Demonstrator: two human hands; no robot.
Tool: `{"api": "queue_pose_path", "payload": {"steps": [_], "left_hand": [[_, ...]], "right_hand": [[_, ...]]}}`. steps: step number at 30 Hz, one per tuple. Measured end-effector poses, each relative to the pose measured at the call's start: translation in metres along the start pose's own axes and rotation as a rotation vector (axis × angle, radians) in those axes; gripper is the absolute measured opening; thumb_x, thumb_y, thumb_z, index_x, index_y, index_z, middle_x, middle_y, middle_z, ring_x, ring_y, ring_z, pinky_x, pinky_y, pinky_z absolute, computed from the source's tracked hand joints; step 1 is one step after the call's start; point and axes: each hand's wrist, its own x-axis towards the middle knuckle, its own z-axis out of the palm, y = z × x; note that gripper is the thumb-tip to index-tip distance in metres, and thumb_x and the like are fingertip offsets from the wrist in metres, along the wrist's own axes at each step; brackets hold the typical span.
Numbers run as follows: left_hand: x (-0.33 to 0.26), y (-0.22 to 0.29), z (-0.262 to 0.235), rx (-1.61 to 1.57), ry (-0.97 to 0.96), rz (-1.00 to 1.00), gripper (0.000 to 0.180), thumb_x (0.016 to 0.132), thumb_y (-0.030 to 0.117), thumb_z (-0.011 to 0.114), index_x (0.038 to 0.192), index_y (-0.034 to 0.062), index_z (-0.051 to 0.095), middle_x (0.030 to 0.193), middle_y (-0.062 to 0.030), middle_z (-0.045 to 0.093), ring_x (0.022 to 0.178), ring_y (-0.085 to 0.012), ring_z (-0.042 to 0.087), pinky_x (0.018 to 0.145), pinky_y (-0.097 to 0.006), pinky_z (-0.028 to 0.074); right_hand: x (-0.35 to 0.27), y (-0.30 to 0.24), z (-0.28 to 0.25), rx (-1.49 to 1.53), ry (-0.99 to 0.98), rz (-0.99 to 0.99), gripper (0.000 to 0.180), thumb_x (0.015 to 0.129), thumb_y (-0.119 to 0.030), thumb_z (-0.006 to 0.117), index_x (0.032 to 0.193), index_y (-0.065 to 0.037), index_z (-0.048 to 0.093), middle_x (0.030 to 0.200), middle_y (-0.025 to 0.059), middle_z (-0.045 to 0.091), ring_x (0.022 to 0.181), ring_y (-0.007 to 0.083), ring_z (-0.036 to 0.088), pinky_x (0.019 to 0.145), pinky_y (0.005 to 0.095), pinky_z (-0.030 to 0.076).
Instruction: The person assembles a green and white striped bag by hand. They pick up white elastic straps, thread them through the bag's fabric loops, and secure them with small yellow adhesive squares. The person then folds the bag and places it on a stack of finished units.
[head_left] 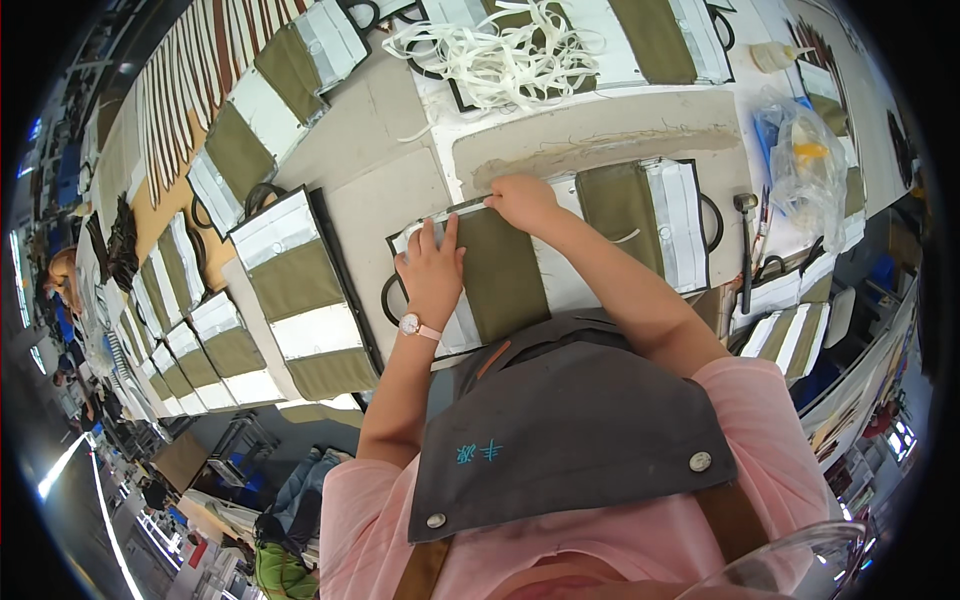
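A flat bag panel (505, 275) lies before me on the table, with olive and white stripes, dark edging and a black loop handle at each end. My left hand (432, 275) rests open on its left part, fingers stretched toward the far edge; a watch with a pink strap is on that wrist. To the right of it, my right hand (525, 203) is closed, thumb and fingers pinched at the panel's dark far edge. Whatever small thing those fingertips may hold besides the edge is hidden.
More striped panels (300, 290) lie to the left. White tape (505, 55) is heaped at the back, beyond a grey board (600, 135) with a brown smear. A hammer (745, 250), a clear plastic bag (808, 175) and a bottle (775, 57) are on the right.
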Motion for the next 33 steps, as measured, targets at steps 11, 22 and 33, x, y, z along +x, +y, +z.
{"api": "queue_pose_path", "payload": {"steps": [11,22,33], "left_hand": [[-0.001,-0.004,-0.001,-0.068,0.009,0.028,0.053,0.086,0.024,0.061,0.138,0.0217,0.046,0.133,-0.0150,0.046,0.120,-0.0306,0.046,0.091,-0.053,0.039],[0.007,0.025,-0.002,0.072,0.022,-0.046,0.060,0.081,0.012,0.058,0.139,0.0197,0.045,0.137,-0.0203,0.042,0.125,-0.0364,0.041,0.100,-0.072,0.019],[0.006,0.032,0.030,-0.206,0.105,0.036,0.067,0.092,0.036,0.053,0.142,-0.0031,0.031,0.151,-0.0190,0.027,0.141,-0.0330,0.024,0.111,-0.059,0.011]], "right_hand": [[0.005,0.006,-0.003,0.053,-0.050,-0.027,0.024,0.081,-0.031,0.065,0.078,-0.007,0.067,0.081,0.0144,0.066,0.082,0.0342,0.064,0.070,0.0471,0.049],[0.004,-0.002,0.001,-0.035,0.004,0.016,0.026,0.082,-0.030,0.065,0.081,-0.005,0.069,0.086,0.0161,0.067,0.087,0.0351,0.064,0.076,0.0458,0.050],[0.007,0.008,-0.001,-0.003,-0.040,-0.043,0.026,0.082,-0.033,0.065,0.078,-0.008,0.065,0.077,0.0113,0.066,0.076,0.0314,0.063,0.066,0.0447,0.047]]}}
